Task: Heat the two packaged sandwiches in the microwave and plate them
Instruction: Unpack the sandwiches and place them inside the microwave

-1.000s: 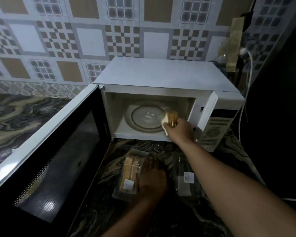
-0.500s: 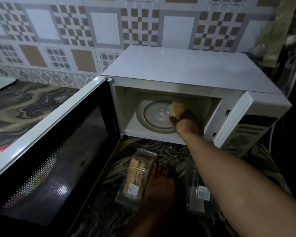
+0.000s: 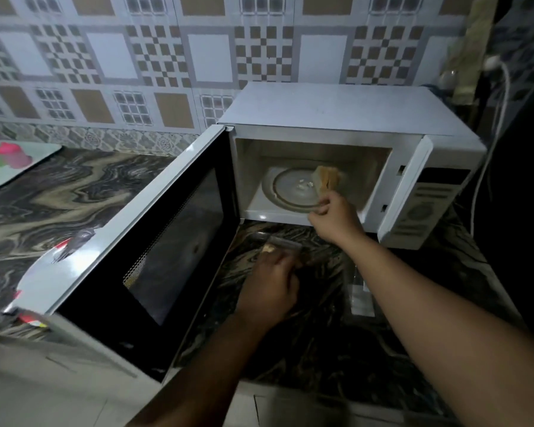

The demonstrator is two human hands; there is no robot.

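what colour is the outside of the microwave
White: the microwave has a white casing, with a black window panel in its open door. The head view shows it.

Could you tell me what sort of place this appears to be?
Most likely a home kitchen. A white microwave stands open on a marbled stone counter, backed by a wall of patterned tiles, and a tray with coloured cups sits at the far left.

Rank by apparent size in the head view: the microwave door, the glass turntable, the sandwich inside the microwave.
1. microwave door, largest, though being nearest the camera exaggerates it.
2. glass turntable.
3. sandwich, smallest, sitting at the turntable's right edge, by the right hand.
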